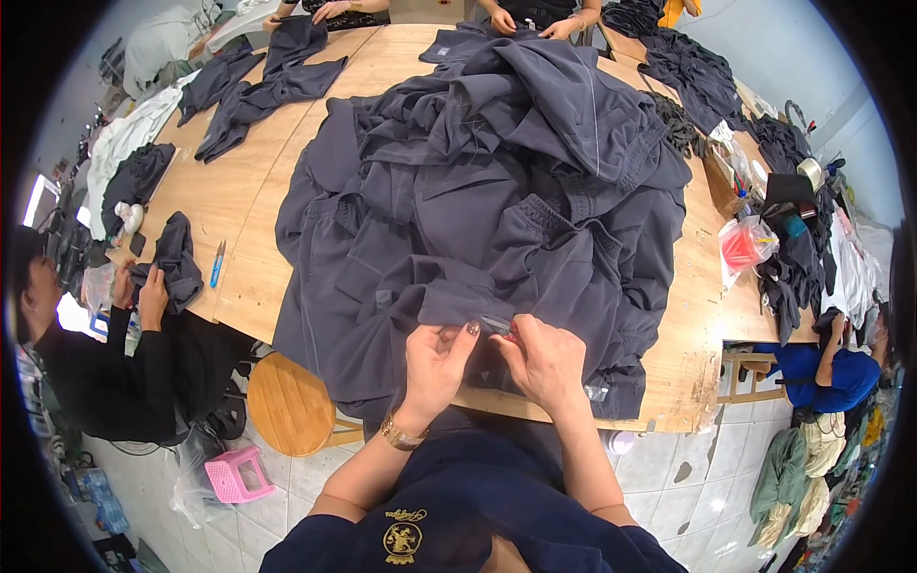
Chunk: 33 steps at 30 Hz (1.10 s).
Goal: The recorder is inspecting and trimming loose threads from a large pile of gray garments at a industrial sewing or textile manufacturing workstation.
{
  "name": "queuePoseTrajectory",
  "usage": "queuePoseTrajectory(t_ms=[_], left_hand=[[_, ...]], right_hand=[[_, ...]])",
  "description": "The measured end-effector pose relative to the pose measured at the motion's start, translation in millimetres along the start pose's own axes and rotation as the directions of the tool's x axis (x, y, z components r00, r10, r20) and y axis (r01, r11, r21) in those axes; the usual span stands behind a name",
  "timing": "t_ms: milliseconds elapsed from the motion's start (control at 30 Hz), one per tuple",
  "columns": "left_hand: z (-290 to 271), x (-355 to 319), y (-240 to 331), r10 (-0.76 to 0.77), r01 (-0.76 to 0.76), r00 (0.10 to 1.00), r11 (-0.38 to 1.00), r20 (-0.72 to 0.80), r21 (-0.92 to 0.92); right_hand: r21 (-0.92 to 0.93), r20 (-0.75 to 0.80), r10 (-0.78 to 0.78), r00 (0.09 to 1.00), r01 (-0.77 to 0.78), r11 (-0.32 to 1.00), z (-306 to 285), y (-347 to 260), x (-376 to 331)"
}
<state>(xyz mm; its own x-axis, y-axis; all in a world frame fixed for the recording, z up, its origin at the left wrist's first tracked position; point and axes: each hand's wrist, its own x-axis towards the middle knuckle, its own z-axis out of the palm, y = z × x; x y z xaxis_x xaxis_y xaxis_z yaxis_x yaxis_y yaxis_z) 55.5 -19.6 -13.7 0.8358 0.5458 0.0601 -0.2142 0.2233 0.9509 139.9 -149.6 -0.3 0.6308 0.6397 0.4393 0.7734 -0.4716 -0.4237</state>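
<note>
One garment in hand at the table's near edge, a big pile beyond it

The left hand grasps a dark grey garment between thumb and fingers. The right hand is closed around a small tool, its shiny tip at the cloth; the grip hides most of it, but it is probably a pair of snips. The garment lies at the near edge of the table, in front of the person, against a large pile of similar dark clothes that spreads across the middle of the table and hangs over its near edge.

The work on this piece looks under way and not yet finished, since both hands meet at one spot on the cloth. How much of the garment is done cannot be told. Nor does the pile show whether its pieces are finished or waiting; if they are waiting, most of the work is left. No separate finished stack can be made out beside the hands.

Toward the far left corner, a few dark garments lie spread out. At the left edge a co-worker holds another dark piece, with a blue cutter lying near it.
</note>
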Motion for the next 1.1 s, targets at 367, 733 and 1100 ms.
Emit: queuePoseTrajectory(t_ms=[367,733,1100], left_hand=[[1.0,-1.8,3.0,-0.017,0.017,1.000,1.000,0.021,0.005],[10.5,-3.5,-4.6,-0.279,0.286,0.957,0.859,0.080,-0.425],[13.6,-7.6,-14.6,0.042,-0.042,0.998,0.999,0.050,-0.004]], right_hand=[[0.123,-0.040,0.037,0.999,-0.032,0.992,3.9,0.6,-2.3],[0.804,0.262,0.484,0.835,-0.466,0.369,3.3,-4.1,-4.5],[0.793,0.270,0.536,0.800,-0.501,0.348,5.1,-7.3,-3.8]])
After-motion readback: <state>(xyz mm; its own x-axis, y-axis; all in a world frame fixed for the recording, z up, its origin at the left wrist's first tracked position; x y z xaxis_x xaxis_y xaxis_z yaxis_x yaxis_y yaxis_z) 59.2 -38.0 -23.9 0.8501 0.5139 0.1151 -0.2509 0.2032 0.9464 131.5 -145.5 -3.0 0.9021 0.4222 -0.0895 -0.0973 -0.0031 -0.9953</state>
